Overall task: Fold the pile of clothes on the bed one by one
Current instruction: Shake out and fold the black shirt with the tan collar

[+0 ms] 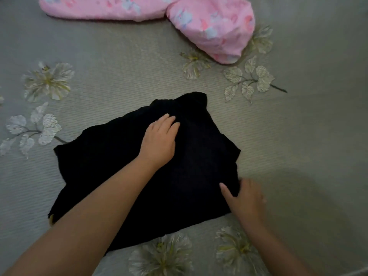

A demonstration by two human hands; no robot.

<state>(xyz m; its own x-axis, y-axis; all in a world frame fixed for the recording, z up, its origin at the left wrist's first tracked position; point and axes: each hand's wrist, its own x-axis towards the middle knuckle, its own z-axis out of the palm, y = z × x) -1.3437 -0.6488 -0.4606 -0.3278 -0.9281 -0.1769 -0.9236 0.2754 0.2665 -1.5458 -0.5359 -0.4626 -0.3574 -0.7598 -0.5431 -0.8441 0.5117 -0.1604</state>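
Bed: grey cover with pale flowers, filling the frame.
Black garment: spread at frame centre.
Pink pillow: along the top edge.
Left hand: flat on the garment, fingers straight.
Right hand: pinches the garment's right edge.

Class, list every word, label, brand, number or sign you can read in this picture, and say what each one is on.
None: nothing in the view carries readable text.
The black garment shows no label or print.
The pink cloth and the grey bedcover carry only flower patterns, no writing.
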